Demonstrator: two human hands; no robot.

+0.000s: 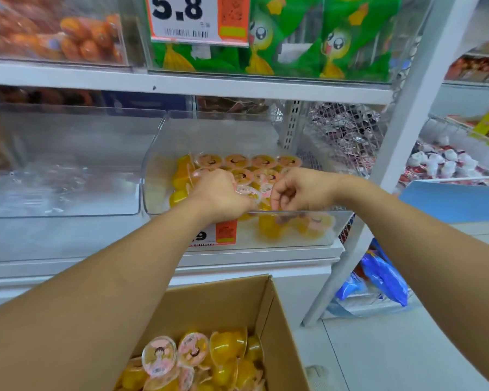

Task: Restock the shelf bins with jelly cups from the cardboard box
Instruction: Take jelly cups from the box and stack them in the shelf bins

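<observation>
light: bright, even | shadows: faint | blur: left bins [68, 165] soft | edges: wide-angle bending

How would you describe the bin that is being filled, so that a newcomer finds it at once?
Start at the open cardboard box on the floor and look straight up to the shelf above it. The clear bin there holds yellow jelly cups in rows, with both hands inside. The clear bin to its left holds no yellow cups.

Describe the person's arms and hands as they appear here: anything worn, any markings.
Both forearms are bare as far as the frame shows, with no sleeves in view. The left hand and the right hand wear no gloves. No watch, bracelet or ring is visible on either wrist or on the fingers that show. No tattoos or other markings can be made out.
</observation>
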